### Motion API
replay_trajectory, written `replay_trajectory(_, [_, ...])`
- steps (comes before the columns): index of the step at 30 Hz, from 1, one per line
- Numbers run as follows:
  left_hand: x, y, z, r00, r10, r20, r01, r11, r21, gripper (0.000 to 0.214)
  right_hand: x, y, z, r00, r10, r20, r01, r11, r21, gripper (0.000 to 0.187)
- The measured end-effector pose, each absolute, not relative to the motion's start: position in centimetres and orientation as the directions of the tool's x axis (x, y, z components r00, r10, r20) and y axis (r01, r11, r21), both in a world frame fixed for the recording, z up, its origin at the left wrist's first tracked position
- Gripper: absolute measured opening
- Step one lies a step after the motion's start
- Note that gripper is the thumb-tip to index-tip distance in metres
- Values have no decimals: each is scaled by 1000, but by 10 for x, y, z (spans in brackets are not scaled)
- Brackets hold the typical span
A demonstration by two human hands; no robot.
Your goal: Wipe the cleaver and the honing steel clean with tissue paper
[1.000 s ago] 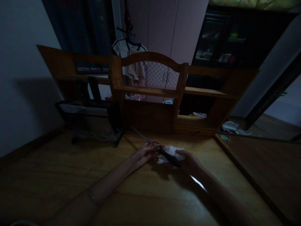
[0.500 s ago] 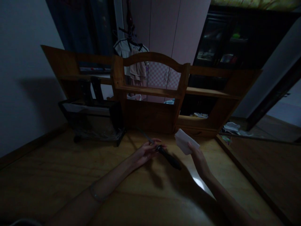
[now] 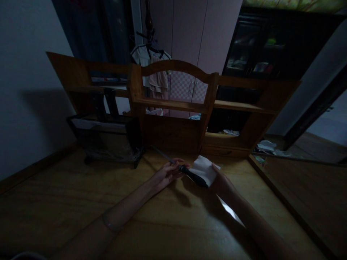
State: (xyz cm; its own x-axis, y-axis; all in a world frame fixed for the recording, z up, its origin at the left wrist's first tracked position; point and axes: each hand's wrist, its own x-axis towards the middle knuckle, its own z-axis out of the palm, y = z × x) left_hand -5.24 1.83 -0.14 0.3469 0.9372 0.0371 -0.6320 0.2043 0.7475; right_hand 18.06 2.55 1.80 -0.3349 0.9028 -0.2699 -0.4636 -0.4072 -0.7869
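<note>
My left hand [image 3: 168,172] is closed around a sharpening steel [image 3: 196,178], near where its thin metal rod meets the black handle. The rod points up and left toward the shelf, and the handle slopes down to the right. In my right hand [image 3: 221,180] is a folded white paper tissue [image 3: 205,168], pinched at its right edge. The tissue lies right behind the handle and seems to touch it. Both hands are above the wooden table [image 3: 162,224].
A dark knife block [image 3: 108,144] with two black-handled knives stands at the left. Along the back of the table runs a wooden shelf unit [image 3: 173,133]. A raised wooden edge [image 3: 284,202] borders the table on the right. Hanging clothes [image 3: 157,79] show behind the shelf.
My right hand has moved left with the tissue, bringing it from beside the sharpening steel to its handle. The handle end has risen slightly; my left hand keeps its hold.
</note>
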Motion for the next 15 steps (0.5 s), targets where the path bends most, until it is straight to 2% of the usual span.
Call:
replay_trajectory(5, [-52,16,0,354,935,30,-620,211,756,28,185,23,23,-360,868,-343,-413,-478,-775,46])
replay_trajectory(15, [-52,19,-2,368,928,62,-640,205,741,25,183,26,15,-350,869,-351,-400,-477,-783,40])
